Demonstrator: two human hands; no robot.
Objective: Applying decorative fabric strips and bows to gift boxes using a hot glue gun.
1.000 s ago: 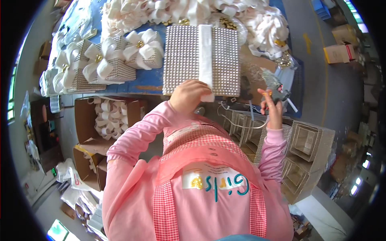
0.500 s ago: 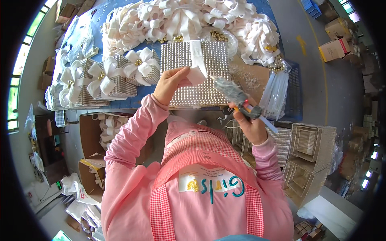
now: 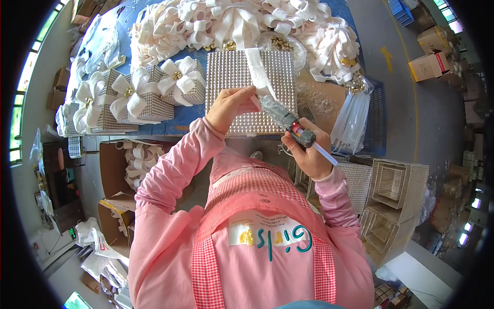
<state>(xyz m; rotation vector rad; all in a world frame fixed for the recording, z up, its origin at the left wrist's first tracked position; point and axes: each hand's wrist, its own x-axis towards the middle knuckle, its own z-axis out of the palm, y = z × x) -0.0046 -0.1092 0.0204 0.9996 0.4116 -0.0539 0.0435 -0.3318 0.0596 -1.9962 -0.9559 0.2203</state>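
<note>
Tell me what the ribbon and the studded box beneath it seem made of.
Ribbon: probably fabric, matte white; it looks thin and limp, without gleam. Box: its outside looks like shiny silvery studs, plastic or metal, glinting in rows; the core is hidden.

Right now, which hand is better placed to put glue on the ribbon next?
Probably the right hand: it holds the glue gun, its tip near the ribbon. The left hand is busy pinching the ribbon.
</note>
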